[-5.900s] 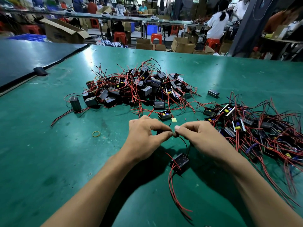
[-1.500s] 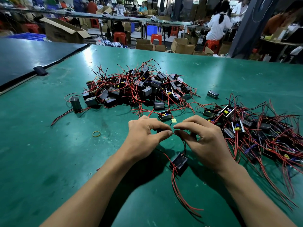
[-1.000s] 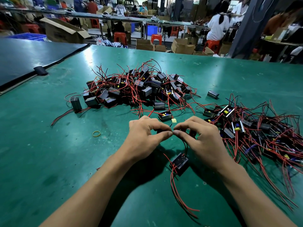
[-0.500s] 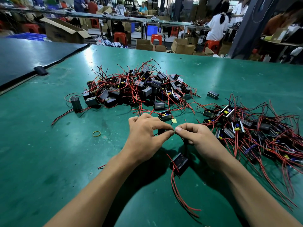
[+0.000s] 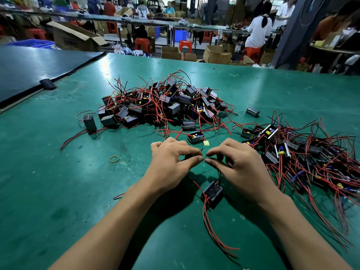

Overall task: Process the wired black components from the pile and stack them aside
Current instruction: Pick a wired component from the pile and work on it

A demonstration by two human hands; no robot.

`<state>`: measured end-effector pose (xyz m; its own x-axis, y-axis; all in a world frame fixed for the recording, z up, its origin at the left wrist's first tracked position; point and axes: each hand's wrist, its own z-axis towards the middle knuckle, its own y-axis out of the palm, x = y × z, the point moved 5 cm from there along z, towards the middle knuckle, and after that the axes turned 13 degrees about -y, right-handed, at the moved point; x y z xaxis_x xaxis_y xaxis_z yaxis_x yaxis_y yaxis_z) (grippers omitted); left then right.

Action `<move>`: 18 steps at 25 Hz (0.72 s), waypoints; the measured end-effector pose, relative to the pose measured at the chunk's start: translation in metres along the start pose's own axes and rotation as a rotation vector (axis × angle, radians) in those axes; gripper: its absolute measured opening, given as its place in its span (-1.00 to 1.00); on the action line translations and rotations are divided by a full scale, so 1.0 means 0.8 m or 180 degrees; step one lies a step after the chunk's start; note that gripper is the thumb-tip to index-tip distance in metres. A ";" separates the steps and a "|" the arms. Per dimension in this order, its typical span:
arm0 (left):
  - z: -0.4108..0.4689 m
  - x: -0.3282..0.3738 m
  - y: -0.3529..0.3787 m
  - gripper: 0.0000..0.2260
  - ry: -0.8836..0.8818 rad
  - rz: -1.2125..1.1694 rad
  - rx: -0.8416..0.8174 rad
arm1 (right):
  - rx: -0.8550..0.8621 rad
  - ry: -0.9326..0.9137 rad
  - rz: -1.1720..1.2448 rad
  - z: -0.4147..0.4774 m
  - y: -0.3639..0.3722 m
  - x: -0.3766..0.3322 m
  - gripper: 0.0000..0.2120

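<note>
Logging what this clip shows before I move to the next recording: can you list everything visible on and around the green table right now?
Green table mat: one, green, whole foreground.
Tangled black box components with red wires: one pile, table centre.
Second pile of the same: one, black and red, right.
Separate black wired component: one, black, under the hands.
Yellow rubber band: one, yellow, left of hands.
Red plastic stools: several, red, background.
Left hand: one, pinching wire ends, centre.
Right hand: one, pinching them too.
</note>
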<state>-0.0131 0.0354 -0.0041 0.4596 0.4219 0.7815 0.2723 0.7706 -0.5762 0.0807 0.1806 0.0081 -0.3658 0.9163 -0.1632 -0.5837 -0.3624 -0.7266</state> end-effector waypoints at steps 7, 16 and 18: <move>-0.001 0.007 0.000 -0.95 0.0053 -0.0072 0.0073 | 0.0123 0.0875 0.0893 -0.001 0.008 0.006 -0.95; 0.002 -0.010 -0.005 -0.67 -0.0545 0.0844 -0.0071 | 0.0592 0.1917 0.1012 -0.015 0.011 0.033 -0.94; 0.000 -0.013 -0.004 -0.64 -0.0695 0.0996 -0.0094 | 0.0615 0.1852 0.1014 -0.017 0.011 0.032 -0.90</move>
<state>-0.0188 0.0286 -0.0101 0.3344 0.7288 0.5975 0.1732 0.5757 -0.7991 0.0762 0.2030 -0.0111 -0.1238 0.6831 -0.7198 -0.6508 -0.6034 -0.4607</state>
